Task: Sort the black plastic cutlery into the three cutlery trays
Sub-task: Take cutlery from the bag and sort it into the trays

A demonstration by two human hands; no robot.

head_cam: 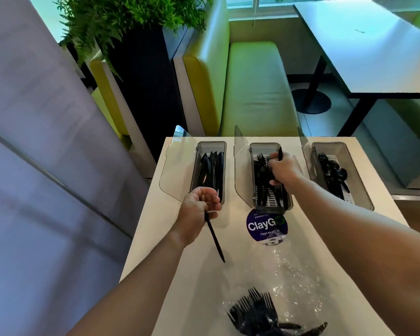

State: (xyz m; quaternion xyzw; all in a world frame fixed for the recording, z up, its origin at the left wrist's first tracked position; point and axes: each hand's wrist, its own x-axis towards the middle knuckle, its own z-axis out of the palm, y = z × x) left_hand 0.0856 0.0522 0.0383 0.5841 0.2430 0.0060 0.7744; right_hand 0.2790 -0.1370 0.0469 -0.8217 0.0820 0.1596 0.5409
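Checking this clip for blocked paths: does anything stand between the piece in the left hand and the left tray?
Nothing visible does. The left hand grips a black piece just at the near end of the left tray, whose clear lid stands swung open to the left, leaving the top uncovered.

Beyond white counter [364, 241]: green bench seat [255, 86], fern planter [131, 23] left of it, grey dining table [369, 57] at right, round purple sticker [264, 226] and clear plastic wrap [298, 275] on counter.
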